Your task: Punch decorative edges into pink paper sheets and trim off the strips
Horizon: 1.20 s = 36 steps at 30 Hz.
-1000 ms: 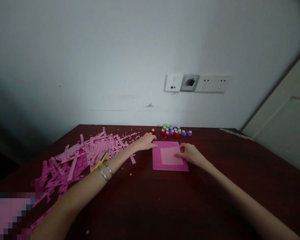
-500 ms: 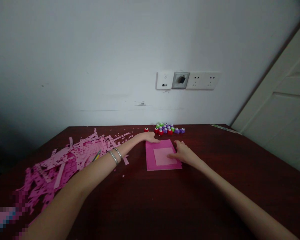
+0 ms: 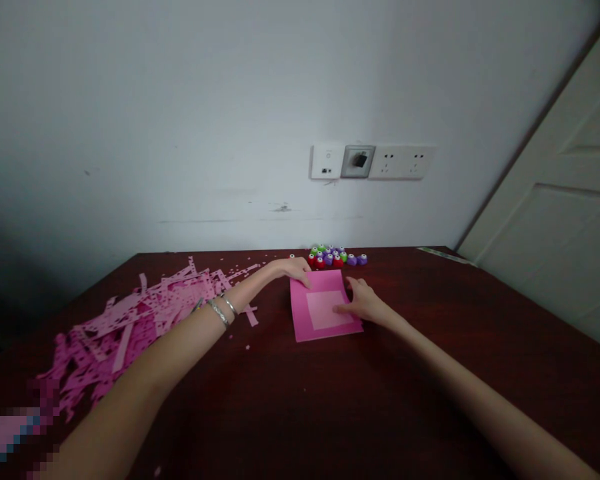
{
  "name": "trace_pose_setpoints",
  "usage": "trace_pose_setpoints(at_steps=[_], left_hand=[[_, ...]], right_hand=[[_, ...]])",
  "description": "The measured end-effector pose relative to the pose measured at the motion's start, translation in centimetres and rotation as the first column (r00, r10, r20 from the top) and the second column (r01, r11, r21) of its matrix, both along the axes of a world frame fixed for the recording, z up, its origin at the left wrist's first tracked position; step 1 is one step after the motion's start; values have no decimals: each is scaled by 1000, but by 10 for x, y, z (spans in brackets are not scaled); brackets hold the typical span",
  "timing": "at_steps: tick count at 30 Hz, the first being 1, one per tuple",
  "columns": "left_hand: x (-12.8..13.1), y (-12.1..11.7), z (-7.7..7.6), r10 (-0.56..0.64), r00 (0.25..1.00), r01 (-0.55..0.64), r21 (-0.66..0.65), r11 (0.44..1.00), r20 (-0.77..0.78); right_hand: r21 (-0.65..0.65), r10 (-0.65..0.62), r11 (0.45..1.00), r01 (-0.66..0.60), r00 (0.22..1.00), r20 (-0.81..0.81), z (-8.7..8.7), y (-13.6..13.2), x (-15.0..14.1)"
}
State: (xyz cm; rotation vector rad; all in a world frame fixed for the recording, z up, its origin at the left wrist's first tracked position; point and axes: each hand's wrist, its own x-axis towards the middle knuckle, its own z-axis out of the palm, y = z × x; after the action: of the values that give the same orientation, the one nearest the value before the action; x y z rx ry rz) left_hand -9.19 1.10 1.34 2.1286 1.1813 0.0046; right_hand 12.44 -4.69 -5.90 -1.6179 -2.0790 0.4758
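A stack of bright pink paper sheets (image 3: 301, 323) is between my two hands, its far edge raised off the table and the sheets slightly curved. A smaller pale pink paper square (image 3: 325, 312) lies on top. My left hand (image 3: 295, 268) is closed on the far left corner, thumb on the upper face and fingers behind. At the right edge, my right hand (image 3: 366, 300) pinches the sheets, its thumb pressing on the pale square and its fingers partly hidden beyond the edge. Just behind the paper stand several small red, green and purple craft punches (image 3: 329, 259).
A heap of pink paper scraps (image 3: 145, 310) with punched holes spreads over the left of the dark red table (image 3: 300, 413). A yellow-and-dark tool (image 3: 197, 305) shows beside my left forearm. A thin strip (image 3: 447, 255) lies at the back right. Wall sockets (image 3: 403, 162) sit above.
The far edge of the pink sheets has come up off the table and the sheets now bend. My left hand has closed on the corner; my right hand stays at the right edge.
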Motion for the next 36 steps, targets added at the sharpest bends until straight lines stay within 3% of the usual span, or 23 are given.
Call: trace_pose_setpoints(at_steps=[4, 8, 11, 14, 19, 22, 26, 31, 36], left_hand=[[-8, -12, 11, -85, 973, 72, 67, 995, 214], [-11, -26, 25, -19, 909, -37, 126, 991, 417], [-11, -35, 26, 75, 739, -175, 84, 981, 670], [-9, -43, 9, 180, 550, -254, -42, 966, 815], [0, -53, -36, 333, 452, -315, -200, 928, 828], [5, -57, -49, 374, 374, -361, -238, 901, 848], [9, -64, -49, 395, 304, -427, -246, 870, 867], [16, -76, -46, 361, 296, -453, -202, 868, 884], [27, -80, -48, 294, 256, -519, -126, 845, 921]], right_hand=[[-20, 31, 999, -39, 947, -320, 5, -4, 1], [-132, 5, 986, -103, 807, -590, 14, -8, 2], [-52, -17, 998, -26, 719, -694, 20, -9, 0], [-16, -22, 1000, 15, 670, -742, 20, -10, -1], [-23, 34, 996, -91, 578, -816, 7, -16, -3], [-31, 34, 994, -109, 551, -834, -1, -19, -2], [-6, 40, 997, -80, 556, -830, -4, -23, -2], [11, 42, 998, -56, 588, -808, -2, -32, -6], [87, 28, 994, 66, 611, -791, -7, -36, -13]])
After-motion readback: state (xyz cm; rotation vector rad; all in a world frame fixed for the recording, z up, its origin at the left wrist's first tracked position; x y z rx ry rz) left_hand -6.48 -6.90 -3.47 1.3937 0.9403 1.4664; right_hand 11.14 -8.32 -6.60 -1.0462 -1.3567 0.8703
